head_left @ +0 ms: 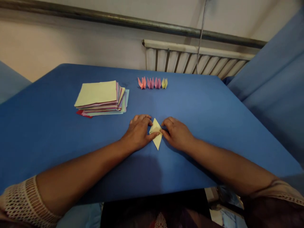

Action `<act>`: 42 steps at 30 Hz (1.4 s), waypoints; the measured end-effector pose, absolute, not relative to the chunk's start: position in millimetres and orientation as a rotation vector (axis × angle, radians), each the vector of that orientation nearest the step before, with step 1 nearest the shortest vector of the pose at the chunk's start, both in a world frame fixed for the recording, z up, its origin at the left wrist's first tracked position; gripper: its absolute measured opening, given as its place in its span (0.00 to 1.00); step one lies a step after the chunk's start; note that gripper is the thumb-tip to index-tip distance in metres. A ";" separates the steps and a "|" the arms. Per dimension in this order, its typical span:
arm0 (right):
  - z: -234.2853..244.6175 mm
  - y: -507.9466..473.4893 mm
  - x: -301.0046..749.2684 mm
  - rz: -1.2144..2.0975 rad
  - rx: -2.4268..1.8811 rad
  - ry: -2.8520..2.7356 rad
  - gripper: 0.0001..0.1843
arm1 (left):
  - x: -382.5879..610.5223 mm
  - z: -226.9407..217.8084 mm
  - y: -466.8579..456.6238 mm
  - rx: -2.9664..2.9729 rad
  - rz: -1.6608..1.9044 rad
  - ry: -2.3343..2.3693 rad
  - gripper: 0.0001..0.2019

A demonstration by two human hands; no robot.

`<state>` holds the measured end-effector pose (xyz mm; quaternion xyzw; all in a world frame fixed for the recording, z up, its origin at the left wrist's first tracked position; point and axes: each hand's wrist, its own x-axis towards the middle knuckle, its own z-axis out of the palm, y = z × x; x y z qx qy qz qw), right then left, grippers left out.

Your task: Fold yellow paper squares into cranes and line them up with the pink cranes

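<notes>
A pale yellow folded paper (157, 142), shaped like a narrow diamond, lies on the blue table before me. My left hand (140, 131) rests at its left side, with the thumb pressed across its middle and the index fingertip by its upper left edge. From the right, my right hand (177, 131) curls in, its thumb and index finger at the paper's right edge. Both hands have the paper between them. The fingers partly cover its side corners.
A stack of coloured paper sheets (98, 93) sits at the back left. Several folded paper cranes (150, 83) in orange, pink and yellow stand in a row near the far edge. Behind the blue table (201, 104) are a radiator (185, 58) and a pipe (118, 20); a blue curtain (275, 69) hangs at right.
</notes>
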<state>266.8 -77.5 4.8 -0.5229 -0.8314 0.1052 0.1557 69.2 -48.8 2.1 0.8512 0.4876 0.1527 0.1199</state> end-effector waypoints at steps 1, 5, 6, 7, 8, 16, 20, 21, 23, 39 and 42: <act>2.5 -75.3 267.5 0.356 -1.489 -2.317 0.11 | 68.7 1.0 -49.0 2.462 0.462 1.397 0.17; -7.3 -69.2 269.9 0.555 -1.468 -2.084 0.22 | 64.7 -2.2 -46.9 2.436 0.537 1.237 0.08; -9.7 -67.5 270.3 0.611 -1.468 -2.026 0.24 | 63.5 -2.3 -45.8 2.439 0.559 1.190 0.07; -12.0 -65.5 270.5 0.678 -1.464 -1.962 0.24 | 62.4 -1.9 -44.7 2.446 0.587 1.144 0.06; -14.1 -63.1 270.7 0.755 -1.448 -1.884 0.25 | 61.2 -0.8 -43.7 2.458 0.616 1.101 0.05; -7.5 -51.7 271.4 1.508 -1.143 -1.246 0.23 | 50.8 22.1 -43.2 2.528 0.643 0.846 0.09; -0.4 -57.9 268.2 1.676 -1.024 -1.142 0.17 | 52.1 22.7 -46.2 2.295 0.695 0.831 0.07; -0.3 -58.8 266.9 1.685 -1.007 -1.093 0.17 | 53.5 21.8 -46.6 2.178 0.751 0.857 0.06; -1.6 -59.5 264.0 1.679 -0.974 -0.995 0.18 | 57.1 19.6 -46.8 1.911 0.851 0.915 0.08; -7.9 -63.4 261.5 1.682 -0.960 -0.980 0.17 | 63.0 16.5 -43.7 1.539 0.865 1.193 0.17; -8.7 -65.4 260.4 1.643 -0.999 -1.114 0.17 | 62.5 20.6 -43.1 1.582 0.811 1.212 0.15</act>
